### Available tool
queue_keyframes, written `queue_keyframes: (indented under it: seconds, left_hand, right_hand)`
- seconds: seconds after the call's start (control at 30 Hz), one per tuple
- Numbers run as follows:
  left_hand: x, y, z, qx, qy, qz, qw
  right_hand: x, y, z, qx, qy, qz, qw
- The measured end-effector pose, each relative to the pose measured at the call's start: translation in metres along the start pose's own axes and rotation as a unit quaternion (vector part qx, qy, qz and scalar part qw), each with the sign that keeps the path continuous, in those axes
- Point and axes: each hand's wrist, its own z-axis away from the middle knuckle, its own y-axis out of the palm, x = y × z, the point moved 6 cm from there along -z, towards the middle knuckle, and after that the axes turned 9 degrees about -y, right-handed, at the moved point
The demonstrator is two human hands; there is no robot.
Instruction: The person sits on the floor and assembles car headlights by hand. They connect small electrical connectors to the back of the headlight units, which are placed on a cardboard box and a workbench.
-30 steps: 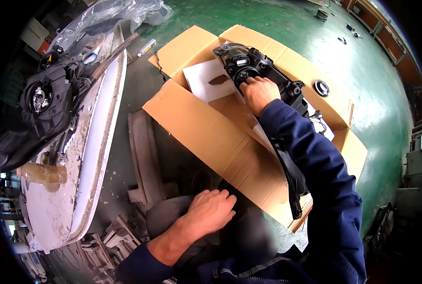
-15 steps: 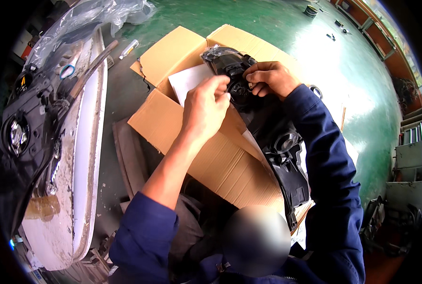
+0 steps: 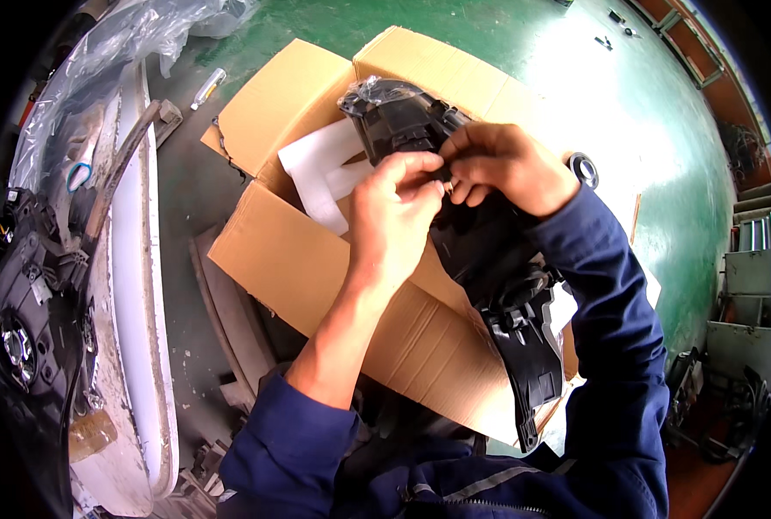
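Note:
A black car headlight housing (image 3: 481,251) lies back side up across an open cardboard box (image 3: 303,259), with clear plastic film around its far end. Over its middle my two hands meet, fingertips almost touching. My left hand (image 3: 394,216) is closed in a pinch of thumb and fingers. From the right, my right hand (image 3: 511,169) pinches too, its fingers curled around a small tan piece that barely shows between the fingertips. What exactly the hands hold is too small and too covered to tell. The part of the housing beneath the fingers is hidden.
White foam (image 3: 321,169) sits inside the box. To the left, a white panel (image 3: 134,285) carries another black lamp housing (image 3: 18,337), blue-handled scissors (image 3: 79,176) and plastic sheeting (image 3: 126,69). A white tube (image 3: 208,89) and a black ring (image 3: 583,170) are beyond the box.
My left hand has moved right and closed in on the right hand; the gap between them is nearly gone. The view has shifted, and the round lamp openings are now covered or turned from sight.

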Motion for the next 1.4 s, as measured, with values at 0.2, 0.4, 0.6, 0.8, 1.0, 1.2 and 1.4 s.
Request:
queue_keyframes:
  seconds: [0.2,0.4,0.6,0.8,1.0,1.2,1.4]
  left_hand:
    - [0.003,0.003,0.010,0.034,0.001,-0.011,0.999]
    - [-0.001,0.007,0.011,0.053,0.023,-0.017,0.998]
    - [0.005,0.005,0.014,0.052,0.029,-0.007,0.998]
    - [0.003,0.007,0.011,0.053,0.052,-0.022,0.997]
    - [0.003,0.006,0.011,0.052,0.059,-0.024,0.997]
    - [0.008,0.000,0.007,0.067,-0.011,0.042,0.997]
    - [0.011,-0.007,0.003,0.089,-0.003,0.085,0.992]
  right_hand:
    - [-0.001,0.008,0.023,-0.056,-0.091,0.050,0.993]
    - [0.004,0.016,0.032,-0.105,-0.137,0.144,0.975]
    - [0.008,0.020,0.031,-0.114,-0.162,0.226,0.954]
    - [0.008,0.019,0.032,-0.112,-0.161,0.241,0.951]
    - [0.010,0.020,0.033,-0.114,-0.185,0.252,0.943]
    - [0.007,0.017,0.033,-0.120,-0.196,0.224,0.947]
    - [0.008,0.015,0.033,-0.127,-0.208,0.217,0.945]
